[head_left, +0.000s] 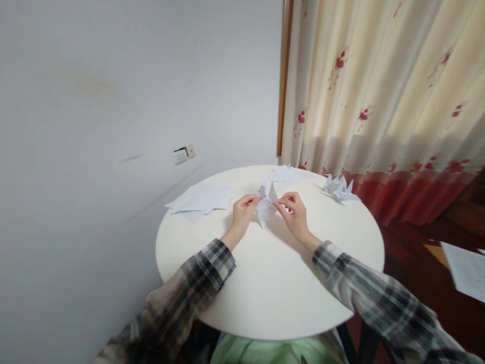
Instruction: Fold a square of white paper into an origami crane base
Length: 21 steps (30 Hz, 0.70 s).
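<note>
A folded white paper crane (pixel 268 206) is held up between my two hands over the middle of the round table. My left hand (pixel 243 211) pinches its left side between thumb and fingers. On the other side, my right hand (pixel 294 213) grips the paper's right edge, its fingers closed. Pointed folds stick up at the top, and one tip points down. The fingertips hide small parts of the paper.
The round white table (pixel 261 283) stands close to a pale wall. Loose white sheets (pixel 204 198) lie on its left, flat paper pieces (pixel 288 174) at the back, and several folded paper pieces (pixel 339 188) at the right edge. A curtain (pixel 364 86) hangs behind.
</note>
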Tool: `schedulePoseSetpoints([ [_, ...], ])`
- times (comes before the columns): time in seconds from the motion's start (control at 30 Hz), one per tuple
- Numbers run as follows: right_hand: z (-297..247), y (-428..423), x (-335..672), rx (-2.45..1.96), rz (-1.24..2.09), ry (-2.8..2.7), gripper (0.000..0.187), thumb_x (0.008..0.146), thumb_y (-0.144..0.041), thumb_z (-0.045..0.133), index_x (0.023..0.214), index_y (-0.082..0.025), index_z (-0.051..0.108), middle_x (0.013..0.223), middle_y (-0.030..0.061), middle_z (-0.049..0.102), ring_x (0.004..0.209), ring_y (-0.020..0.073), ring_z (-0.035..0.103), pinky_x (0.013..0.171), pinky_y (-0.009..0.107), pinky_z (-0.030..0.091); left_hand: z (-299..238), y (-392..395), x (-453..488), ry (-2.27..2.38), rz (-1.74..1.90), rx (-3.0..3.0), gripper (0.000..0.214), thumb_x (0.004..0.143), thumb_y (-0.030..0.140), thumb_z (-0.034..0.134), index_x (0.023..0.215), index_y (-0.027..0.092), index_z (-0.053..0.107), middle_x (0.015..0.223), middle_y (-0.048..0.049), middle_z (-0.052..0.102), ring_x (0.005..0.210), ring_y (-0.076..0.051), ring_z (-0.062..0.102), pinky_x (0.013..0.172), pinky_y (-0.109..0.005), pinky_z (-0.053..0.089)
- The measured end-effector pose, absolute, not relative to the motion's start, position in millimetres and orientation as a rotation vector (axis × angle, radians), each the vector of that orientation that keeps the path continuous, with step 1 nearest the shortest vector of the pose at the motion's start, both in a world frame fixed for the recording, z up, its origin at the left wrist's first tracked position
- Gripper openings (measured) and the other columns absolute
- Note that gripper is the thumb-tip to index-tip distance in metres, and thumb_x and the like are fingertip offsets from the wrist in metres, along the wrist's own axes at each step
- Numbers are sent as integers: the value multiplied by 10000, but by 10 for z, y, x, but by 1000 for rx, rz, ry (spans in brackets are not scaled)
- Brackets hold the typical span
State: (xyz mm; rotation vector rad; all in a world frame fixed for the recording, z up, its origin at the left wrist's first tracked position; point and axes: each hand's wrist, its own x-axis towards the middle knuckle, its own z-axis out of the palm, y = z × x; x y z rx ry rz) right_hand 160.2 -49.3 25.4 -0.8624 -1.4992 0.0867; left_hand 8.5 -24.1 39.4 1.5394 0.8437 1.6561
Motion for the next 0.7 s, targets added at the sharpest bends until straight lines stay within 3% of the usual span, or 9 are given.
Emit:
schedulePoseSetpoints([
  [0.23,278,-528,1625,-885,84,-1447,112,777,-260,557,757,-188,640,725,21,544,627,119,489,554,256,409,371,-203,68,884,1687,1441,213,695,358,600,744,152,571,639,4,557,556,-100,501,506,-199,391],
  [0.5,270,-508,1619,-980,97,-1485,178,795,-314,498,741,-189,613,711,34,598,686,151,524,604,271,409,303,-165,89,826,1595,1344,259,707,387,567,731,202,387,616,46,494,560,-97,503,537,-200,417],
  [0.7,270,-495,1605,-1100,136,-1538,212,784,-358,465,722,-191,582,684,22,604,647,148,521,606,253,392,308,-279,82,900,1565,1676,172,730,318,563,808,203,462,715,3,574,670,-132,557,630,-219,421],
])
